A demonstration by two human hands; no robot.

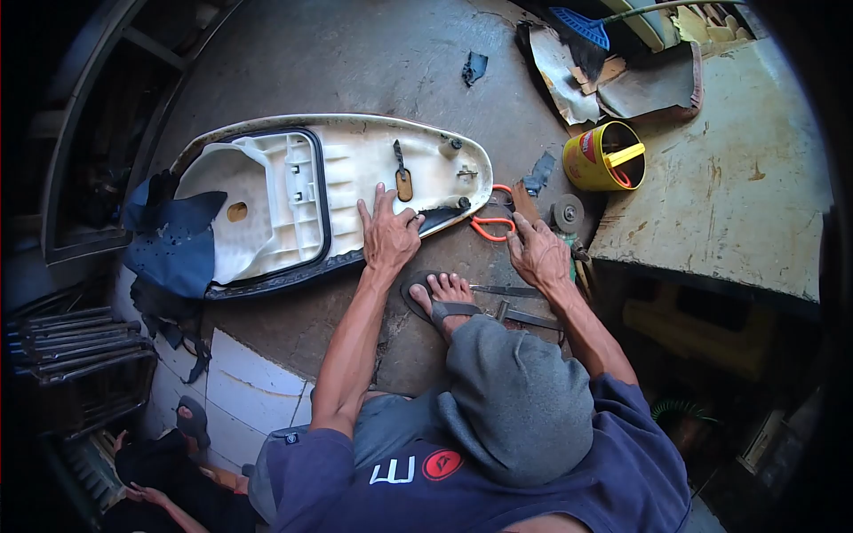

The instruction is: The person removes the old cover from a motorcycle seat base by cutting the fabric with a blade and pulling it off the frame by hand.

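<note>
on my feed, the left hand rests loosely spread on the upturned seat on the floor; the right hand is by the orange scissors, its grip i cannot tell.

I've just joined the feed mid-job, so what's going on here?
The person's left hand rests on the pale underside of an upturned motorcycle seat, near its narrow end. The right hand is beside orange-handled scissors, at a brown strip; whether it grips anything is unclear. Dark cover material lies loose at the seat's wide end, and a yellow bucket sits beyond the right hand.
</note>
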